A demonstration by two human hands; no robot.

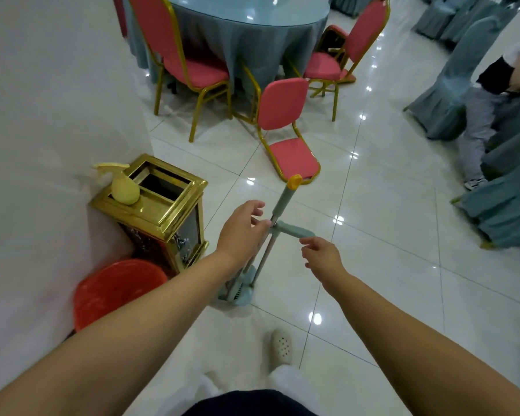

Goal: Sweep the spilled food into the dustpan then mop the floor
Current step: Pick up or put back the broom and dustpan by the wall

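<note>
A pale green broom and dustpan set stands upright on the white tiled floor. The broom handle has a yellow cap, and a second green handle sticks out to the right. The dustpan base rests on the tiles. My left hand reaches to the shafts with relaxed fingers; its fingertips touch them just below the green grip. My right hand hovers just under the side handle, fingers loosely spread, holding nothing. I see no spilled food and no mop.
A gold waste bin with a yellow spray bottle on it stands by the wall at left, an orange bucket beside it. Pink chairs ring a blue-clothed table. A person stands at right among covered chairs.
</note>
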